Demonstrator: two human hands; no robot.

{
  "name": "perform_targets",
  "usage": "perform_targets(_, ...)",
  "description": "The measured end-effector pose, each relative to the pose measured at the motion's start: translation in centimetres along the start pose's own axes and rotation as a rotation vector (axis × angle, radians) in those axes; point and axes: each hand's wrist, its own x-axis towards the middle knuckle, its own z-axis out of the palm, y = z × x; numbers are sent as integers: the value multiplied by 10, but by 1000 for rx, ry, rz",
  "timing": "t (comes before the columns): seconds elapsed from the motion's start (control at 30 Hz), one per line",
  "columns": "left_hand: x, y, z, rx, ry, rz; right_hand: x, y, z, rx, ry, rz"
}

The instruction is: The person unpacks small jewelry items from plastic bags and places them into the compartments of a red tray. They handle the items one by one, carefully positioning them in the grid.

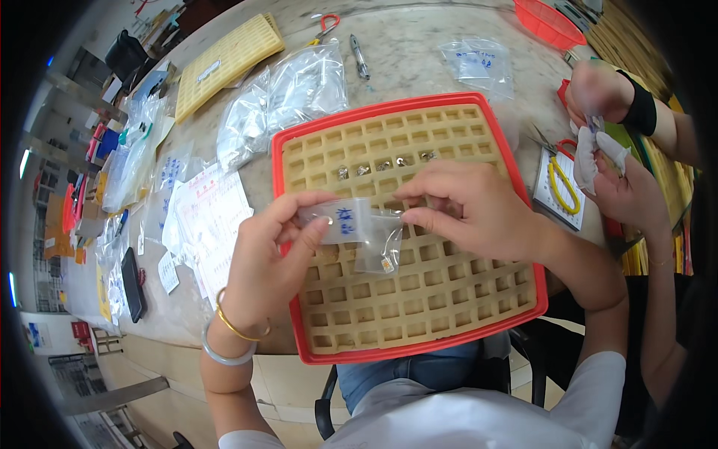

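Note:
My left hand (273, 243) pinches a small clear plastic bag (345, 222) with blue handwriting between thumb and fingers. A clear bag part (380, 251) hangs beside it with a tiny orange-gold piece (387, 264) at its bottom; I cannot tell whether this is a second bag. Thumb and fingers of my right hand (475, 213) close on its upper right edge. Both hands are over a beige tray of square cells (407, 307) inside a red frame (419, 353). Several small shiny metal pieces (384, 165) sit in one row of its cells, beyond my fingers.
At the right, a co-worker's hands (628, 191) wear white finger covers. Yellow-handled scissors (562, 187) lie on a paper pad nearby. Clear bags (307, 82), a pen (360, 57) and another beige tray (232, 60) lie beyond the frame; papers (209, 217) and a phone (133, 284) are left.

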Motion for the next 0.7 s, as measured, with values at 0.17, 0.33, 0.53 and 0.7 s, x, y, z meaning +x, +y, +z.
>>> perform_targets(0.17,2,-4,-11,575,-79,181,2,3,8,-310,19,-73)
perform_targets(0.33,0,-12,-2,780,59,349,7,5,11,-248,-20,-65)
perform_targets(0.53,5,-4,16,416,125,423,7,-2,-3,278,-126,120)
perform_targets(0.7,-8,6,28,-216,-75,58,7,-20,-8,624,-207,274)
